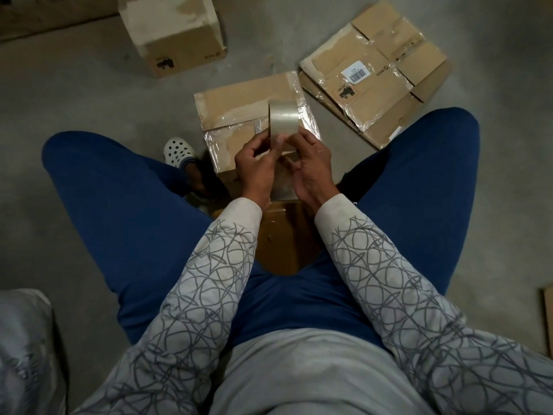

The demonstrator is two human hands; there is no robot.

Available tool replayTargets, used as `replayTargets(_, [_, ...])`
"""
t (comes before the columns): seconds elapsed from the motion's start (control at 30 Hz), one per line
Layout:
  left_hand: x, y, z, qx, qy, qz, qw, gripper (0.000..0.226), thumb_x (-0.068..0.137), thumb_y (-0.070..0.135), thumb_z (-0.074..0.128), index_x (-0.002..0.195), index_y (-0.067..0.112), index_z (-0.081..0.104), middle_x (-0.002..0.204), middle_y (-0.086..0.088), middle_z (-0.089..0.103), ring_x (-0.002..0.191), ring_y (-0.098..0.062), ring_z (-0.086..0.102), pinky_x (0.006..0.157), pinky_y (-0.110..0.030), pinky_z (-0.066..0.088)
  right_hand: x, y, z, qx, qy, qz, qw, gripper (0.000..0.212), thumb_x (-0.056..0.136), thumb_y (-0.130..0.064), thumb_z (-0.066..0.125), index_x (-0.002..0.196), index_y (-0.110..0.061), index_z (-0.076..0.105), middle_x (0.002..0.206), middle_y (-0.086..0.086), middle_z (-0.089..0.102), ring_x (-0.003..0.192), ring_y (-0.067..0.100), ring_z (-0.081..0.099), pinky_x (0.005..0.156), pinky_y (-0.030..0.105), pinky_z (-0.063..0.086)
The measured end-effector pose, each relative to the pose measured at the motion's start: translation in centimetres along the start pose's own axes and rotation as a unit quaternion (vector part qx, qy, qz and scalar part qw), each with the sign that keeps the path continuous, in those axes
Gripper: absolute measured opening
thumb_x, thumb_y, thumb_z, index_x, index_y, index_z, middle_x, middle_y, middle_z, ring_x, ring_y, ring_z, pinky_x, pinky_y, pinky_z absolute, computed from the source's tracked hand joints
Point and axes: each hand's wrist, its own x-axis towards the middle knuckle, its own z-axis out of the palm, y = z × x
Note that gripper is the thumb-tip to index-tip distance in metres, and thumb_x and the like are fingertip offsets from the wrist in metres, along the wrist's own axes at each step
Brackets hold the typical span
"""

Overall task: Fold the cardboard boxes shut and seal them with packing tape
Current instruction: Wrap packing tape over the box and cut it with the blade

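The person is sitting with the knees spread wide, and both forearms are reaching forward and coming together in the middle. The left hand (256, 166) and the right hand (311, 170) are holding one roll of packing tape (283, 117) between them. The roll is clear and is standing on its edge, with its upper part rising above the fingers. The left hand is gripping it from the left side with curled fingers, and its thumb is pressing on the near face of the roll. The right hand is closing on it from the right side, palm turned inward, with the fingers bent around the lower edge. Whether a loose end of tape is being pulled, I cannot tell.

The roll is hanging just above a cardboard box (245, 106), which is lying on the concrete floor (89, 94) between the knees, with clear tape wrinkling along its edges. To the right, flattened boxes (377, 70) with a barcode label are lying in a stack. Farther away, at the upper left, another box (173, 34) is standing. A white clog (178, 151) is showing beside the left knee.
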Motion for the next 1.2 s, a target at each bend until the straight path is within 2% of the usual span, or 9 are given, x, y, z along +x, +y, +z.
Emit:
replayTargets(0.1, [0.0,0.3,-0.1,-0.057,0.025,-0.062,0.996,0.035,0.084,0.023,0.082,0.115,0.012,0.071,0.110,-0.007,0.074,0.104,-0.021,0.070,0.091,-0.044,0.060,0.2,0.2,0.0,-0.024,-0.011,-0.020,0.999,0.032,0.088,0.002,0.063,0.119,0.006,0.065,0.106,0.013,0.070,0.100,0.023,0.067,0.085,0.037,0.056])
replayTargets(0.17, [0.1,0.7,-0.5,-0.079,0.027,-0.111,0.990,0.045,0.079,0.030,0.086,0.113,0.005,0.068,0.107,-0.010,0.073,0.098,-0.023,0.072,0.077,-0.044,0.063,0.0,0.3,0.2,-0.027,-0.019,-0.031,0.999,0.039,0.082,0.000,0.061,0.121,0.005,0.064,0.106,0.013,0.070,0.098,0.024,0.067,0.082,0.034,0.056])
replayTargets(0.3, [-0.3,1.8,-1.0,-0.105,-0.001,-0.164,0.981,0.021,0.083,0.023,0.082,0.091,0.008,0.071,0.078,-0.003,0.069,0.068,-0.014,0.071,0.061,-0.031,0.058,-0.2,0.5,0.4,-0.042,-0.031,-0.060,0.997,0.042,0.081,-0.007,0.057,0.123,-0.003,0.060,0.110,0.009,0.068,0.103,0.022,0.067,0.083,0.032,0.054])
replayTargets(0.47, [0.0,2.4,-1.7,-0.133,0.008,-0.191,0.972,0.021,0.085,0.023,0.081,0.093,0.007,0.069,0.086,-0.009,0.071,0.073,-0.020,0.072,0.064,-0.034,0.061,-0.7,1.3,0.8,-0.161,-0.044,-0.086,0.982,0.032,0.086,-0.028,0.062,0.117,-0.025,0.059,0.113,0.001,0.067,0.106,0.023,0.066,0.083,0.037,0.052])
replayTargets(0.67, [0.7,2.5,-2.7,-0.146,0.023,-0.128,0.981,0.013,0.090,0.007,0.073,0.099,-0.001,0.071,0.106,-0.026,0.073,0.099,-0.037,0.073,0.084,-0.041,0.062,-1.1,1.5,1.0,-0.236,-0.060,-0.111,0.964,0.026,0.094,-0.029,0.052,0.117,-0.017,0.053,0.108,-0.005,0.062,0.104,0.006,0.061,0.091,0.023,0.048])
replayTargets(0.77, [0.3,2.8,-2.7,-0.151,0.020,-0.119,0.981,0.009,0.087,0.003,0.075,0.093,-0.003,0.072,0.103,-0.028,0.072,0.094,-0.035,0.073,0.085,-0.043,0.062,-1.1,1.5,1.0,-0.264,-0.049,-0.130,0.954,0.021,0.096,-0.030,0.050,0.115,-0.021,0.053,0.107,-0.008,0.063,0.102,0.001,0.061,0.091,0.022,0.048])
replayTargets(0.9, [0.4,2.9,-2.7,-0.196,0.029,-0.143,0.970,0.004,0.085,-0.003,0.074,0.088,-0.001,0.071,0.091,-0.018,0.075,0.085,-0.026,0.074,0.080,-0.039,0.063,-1.2,2.0,0.6,-0.325,-0.056,-0.153,0.931,0.026,0.098,-0.033,0.053,0.122,-0.022,0.055,0.115,-0.001,0.067,0.112,0.014,0.064,0.099,0.040,0.052])
replayTargets(1.03, [0.8,2.8,-3.0,-0.227,0.033,-0.173,0.958,0.009,0.085,-0.004,0.072,0.093,-0.001,0.069,0.086,-0.012,0.074,0.078,-0.019,0.074,0.067,-0.030,0.060,-1.6,1.9,0.7,-0.369,-0.065,-0.173,0.911,0.040,0.098,-0.034,0.056,0.132,-0.013,0.052,0.115,-0.001,0.067,0.106,0.004,0.065,0.094,0.033,0.055])
replayTargets(1.2, [0.9,2.8,-3.3,-0.225,0.032,-0.176,0.958,0.010,0.084,-0.003,0.072,0.091,0.001,0.068,0.082,-0.011,0.074,0.076,-0.019,0.073,0.067,-0.031,0.060,-1.8,1.9,0.7,-0.401,-0.070,-0.192,0.893,0.048,0.097,-0.041,0.055,0.135,-0.012,0.049,0.116,0.005,0.068,0.101,0.018,0.068,0.088,0.040,0.058])
